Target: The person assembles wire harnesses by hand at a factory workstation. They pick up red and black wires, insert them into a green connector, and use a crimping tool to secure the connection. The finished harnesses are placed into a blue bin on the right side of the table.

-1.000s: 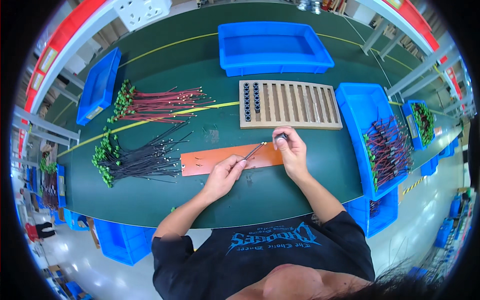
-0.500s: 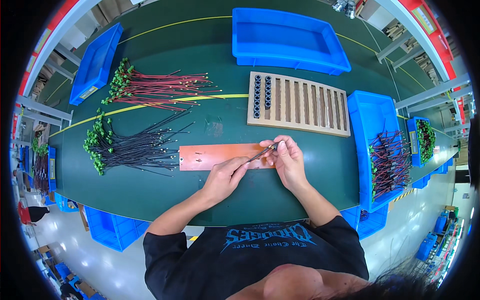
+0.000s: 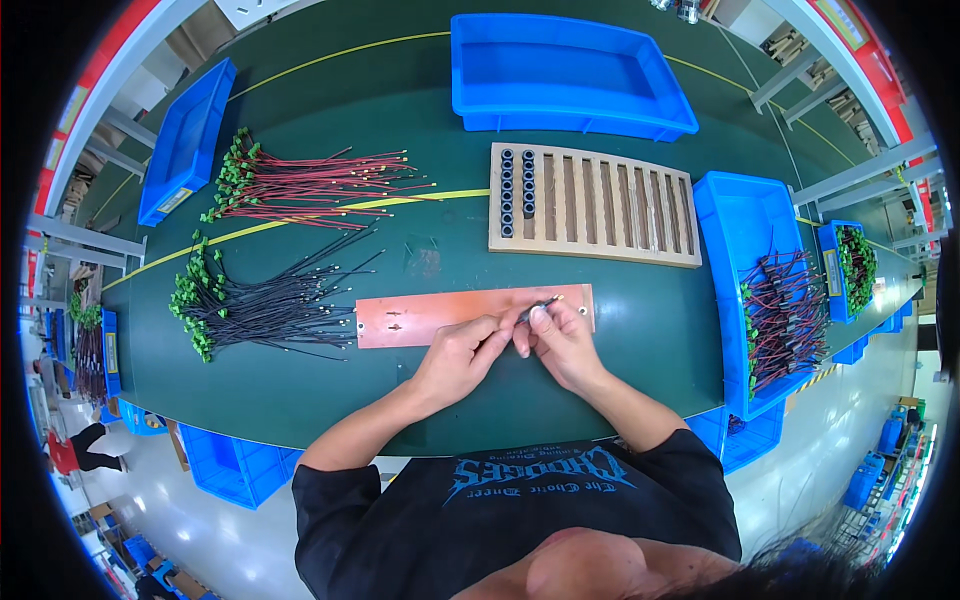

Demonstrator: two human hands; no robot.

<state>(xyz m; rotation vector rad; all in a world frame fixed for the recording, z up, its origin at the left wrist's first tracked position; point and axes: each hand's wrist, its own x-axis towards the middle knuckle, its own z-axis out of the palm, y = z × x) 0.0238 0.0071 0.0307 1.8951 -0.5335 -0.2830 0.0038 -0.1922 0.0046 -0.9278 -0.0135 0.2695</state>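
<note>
My right hand (image 3: 565,347) pinches a small black cylindrical part (image 3: 530,314) between thumb and fingers. A metal-tipped end (image 3: 557,299) sticks out beyond the fingertips. My left hand (image 3: 462,357) is closed close beside it, gripping the black wire at the part's lower end; that wire is mostly covered by the fingers. Both hands are over the near edge of an orange-red board (image 3: 425,316) on the green table. Left of the board lie black wires (image 3: 275,300) with green connectors, and behind them red wires (image 3: 320,180) with green connectors.
A slotted wooden rack (image 3: 600,252) holds black round parts (image 3: 506,195) in its two leftmost slots. Behind it stands a blue tray (image 3: 575,118). A blue bin (image 3: 735,205) at right contains wired assemblies (image 3: 785,320). Another blue bin (image 3: 190,140) is at the far left.
Both hands have shifted slightly down, and my left hand has come closer to my right. The wire stretch seen between them is now mostly covered, and the metal tip points out past my right fingers.
</note>
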